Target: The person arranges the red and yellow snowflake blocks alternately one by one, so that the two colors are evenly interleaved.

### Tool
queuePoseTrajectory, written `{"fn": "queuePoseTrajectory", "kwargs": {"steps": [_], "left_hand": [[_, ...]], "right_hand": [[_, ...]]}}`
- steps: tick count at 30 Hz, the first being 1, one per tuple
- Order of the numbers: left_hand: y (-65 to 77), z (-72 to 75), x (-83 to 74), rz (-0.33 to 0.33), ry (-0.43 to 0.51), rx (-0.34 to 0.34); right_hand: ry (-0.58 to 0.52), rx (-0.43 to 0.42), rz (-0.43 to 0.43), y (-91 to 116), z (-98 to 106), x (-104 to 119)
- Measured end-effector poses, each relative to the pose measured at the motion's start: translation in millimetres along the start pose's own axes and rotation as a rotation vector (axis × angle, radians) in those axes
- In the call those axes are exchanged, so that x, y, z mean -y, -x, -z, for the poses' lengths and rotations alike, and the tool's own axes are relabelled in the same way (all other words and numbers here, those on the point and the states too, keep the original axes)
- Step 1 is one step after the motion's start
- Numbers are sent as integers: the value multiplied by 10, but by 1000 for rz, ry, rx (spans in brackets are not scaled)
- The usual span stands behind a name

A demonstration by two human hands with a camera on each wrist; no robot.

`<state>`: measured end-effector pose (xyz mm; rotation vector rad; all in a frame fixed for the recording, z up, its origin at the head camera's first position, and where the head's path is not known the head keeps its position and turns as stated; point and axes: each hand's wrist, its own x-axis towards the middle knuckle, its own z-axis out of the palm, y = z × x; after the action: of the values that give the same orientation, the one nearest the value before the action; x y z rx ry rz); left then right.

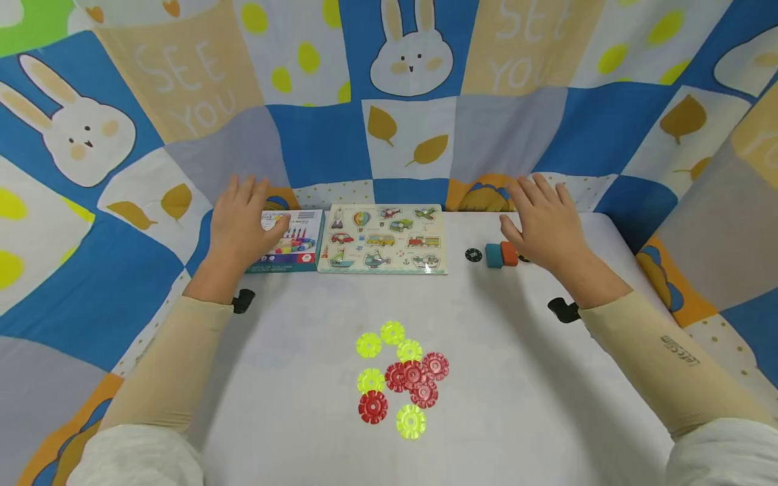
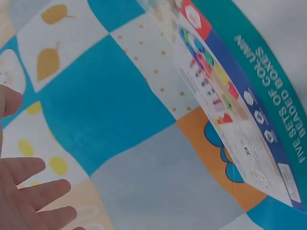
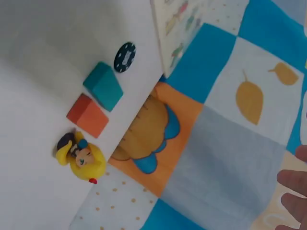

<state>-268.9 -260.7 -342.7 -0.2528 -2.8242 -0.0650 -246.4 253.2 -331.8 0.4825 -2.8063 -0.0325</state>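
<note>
My left hand (image 1: 242,219) is raised with its fingers spread, overlapping the beaded-column toy box (image 1: 304,233) in the head view. Nothing is in it; in the left wrist view its fingers (image 2: 45,196) stand apart from the box. On the other side, my right hand (image 1: 543,219) is held up with straight, spread fingers and is empty. Nearest to it are a teal block (image 1: 494,256), an orange block (image 1: 509,254) and a black round chip (image 1: 473,255). Several yellow-green notched discs (image 1: 410,422) and several red notched discs (image 1: 373,407) lie on the table, some red ones overlapping.
A wooden vehicle puzzle board (image 1: 383,263) lies beside the box at the table's back edge. A small yellow figurine (image 3: 86,160) stands by the blocks. The white table (image 1: 292,405) ends at a patterned cloth (image 1: 322,145) behind and at the sides.
</note>
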Motion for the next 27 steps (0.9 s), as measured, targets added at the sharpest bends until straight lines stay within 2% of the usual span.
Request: {"fn": "queuePoseTrajectory", "kwargs": {"steps": [7,11,15,20,27], "left_hand": [[333,54,-90,-48,124,-105],[624,46,-179,-76,189,-140],[888,21,-339,-117,260,-163],[1191,-20,-604,-142,343,-144],[1558,-120,-907,-42,480,-66]], "right_hand": [[-51,-117,89,274,97,155],[-99,-142,121,478,101,280],[-163,-145,138,659,104,414],[-258,-145,169,914,67,634],[-406,-45,111,1289,-139,1005]]}}
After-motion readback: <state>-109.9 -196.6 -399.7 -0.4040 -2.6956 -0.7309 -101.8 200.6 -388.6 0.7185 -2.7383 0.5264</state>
